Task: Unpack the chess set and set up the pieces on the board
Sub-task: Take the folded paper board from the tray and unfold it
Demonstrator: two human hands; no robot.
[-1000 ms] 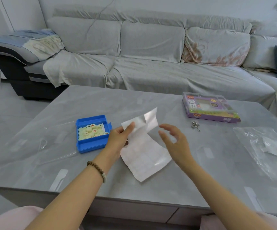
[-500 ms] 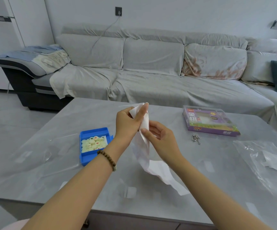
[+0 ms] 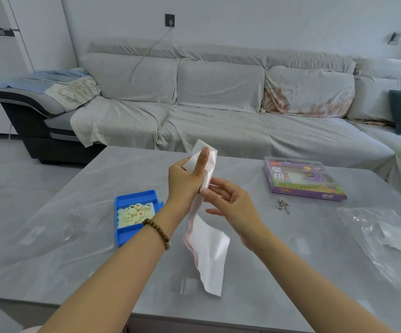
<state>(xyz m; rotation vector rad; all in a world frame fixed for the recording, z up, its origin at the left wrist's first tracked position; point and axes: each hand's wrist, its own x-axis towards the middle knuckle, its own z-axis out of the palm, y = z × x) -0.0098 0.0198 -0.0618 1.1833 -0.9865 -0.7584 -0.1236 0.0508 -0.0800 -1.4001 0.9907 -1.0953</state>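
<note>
A: Pinching the top of the paper board (image 3: 206,251) w/ thumb and fingers of the left hand (image 3: 186,180), the sheet is held up above the table (image 3: 291,272). Thumb is pressed flat along the upper fold; the other fingers are curled behind it.

B: And the right hand (image 3: 233,209)?

A: Fingers loosely spread and half curled. The fingertips (image 3: 205,192) are laid against the sheet just below the left-hand pinch; a true pinch can't be told. The lower part hangs free, creased, its bottom corner near the tabletop.

B: So the board isn't laid out yet?

A: No. It's judged as mid-unfold, still folded at the top. Flattening on the table is left to do.

B: Pieces?

A: All seen piled in the blue tray (image 3: 135,216), just left of the left wrist. None are set out. A clear lid (image 3: 86,234) lies beside the tray, so that part is unpacked.

B: The rest?

A: A purple game box (image 3: 303,179) is seen far right, closed as far as can be told. Small metal rings (image 3: 282,205) are in front of it, and a clear plastic bag (image 3: 387,239) at the right edge. Est.: unpacking mostly done, setup not begun.
</note>
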